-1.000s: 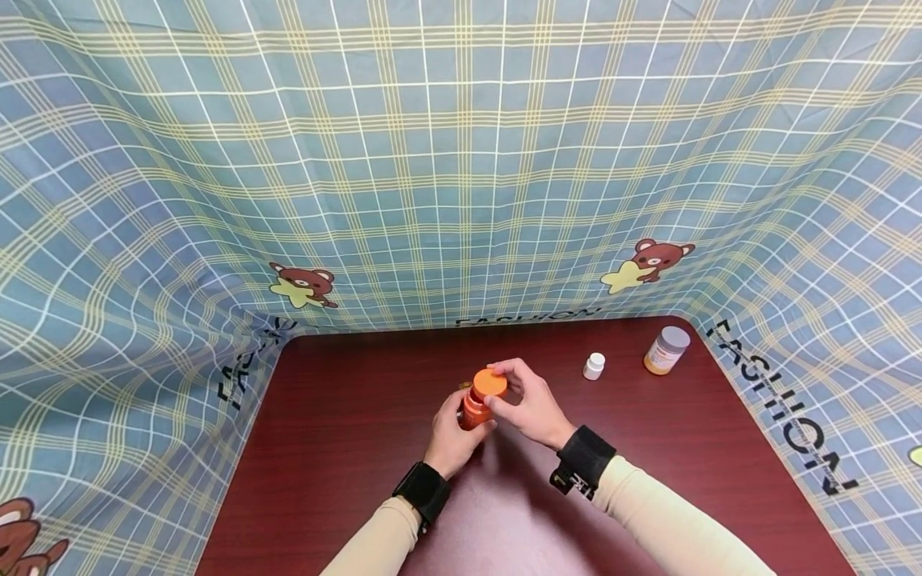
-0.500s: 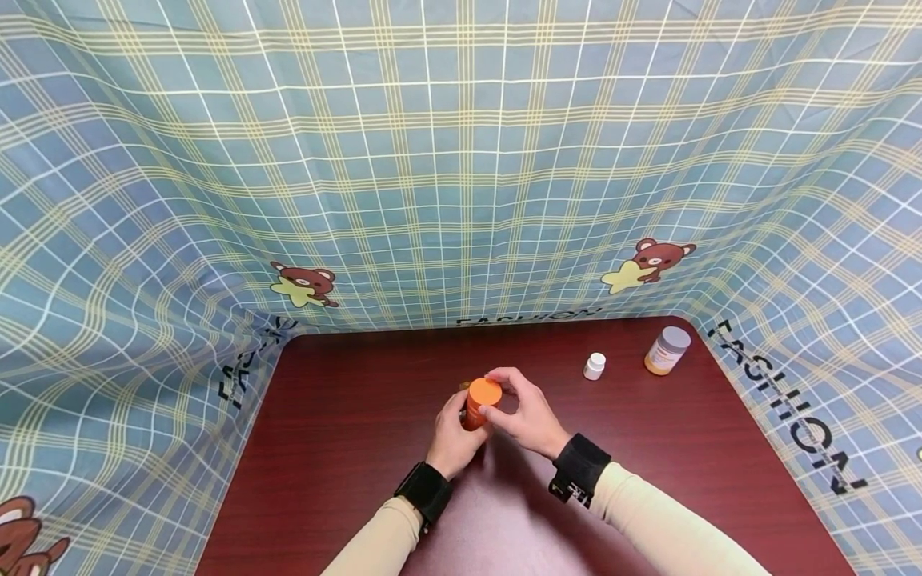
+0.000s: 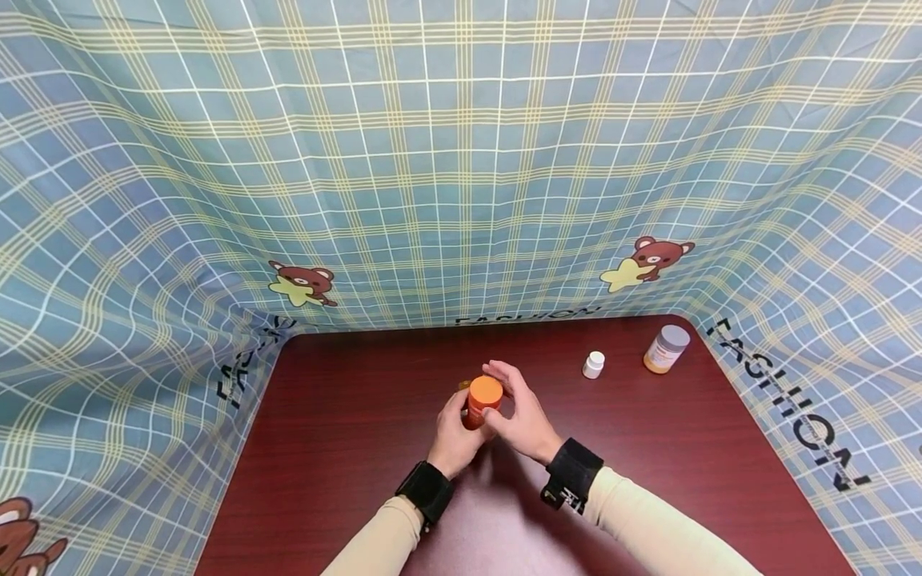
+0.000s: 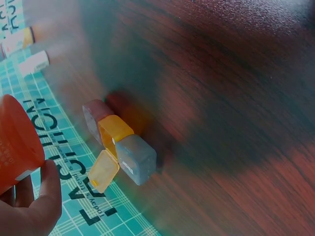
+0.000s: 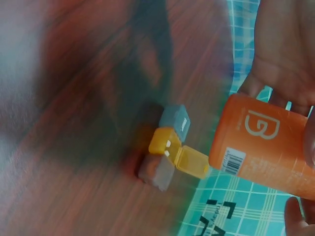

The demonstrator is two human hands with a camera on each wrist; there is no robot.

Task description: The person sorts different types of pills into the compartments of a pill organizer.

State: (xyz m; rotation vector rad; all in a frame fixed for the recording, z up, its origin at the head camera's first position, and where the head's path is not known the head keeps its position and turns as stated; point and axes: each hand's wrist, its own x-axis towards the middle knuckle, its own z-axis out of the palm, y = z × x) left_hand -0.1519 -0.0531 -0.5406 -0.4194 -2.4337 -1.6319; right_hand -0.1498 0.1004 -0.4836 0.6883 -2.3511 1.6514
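Observation:
My left hand holds an orange pill bottle, its orange cap seated on top. At the cap's right side is my right hand, thumb near its front and the other fingers spread loosely just beyond its back edge; whether they touch it is hard to tell. In the left wrist view, left fingers show against the bottle's base. Below the bottle, on the table, stands a small three-part pill box, blue, yellow and reddish. Its yellow lid hangs open, and white pills lie in that compartment.
A small white bottle stands on the dark red table to the right. Farther right, near the back corner, is a white jar with a grey lid and yellowish lower part. Plaid curtains close off the back and both sides.
The cap came down from a tilted position onto the bottle's mouth. Since then, the right hand's fingers have spread away from the cap's far edge. The left hand keeps its hold.

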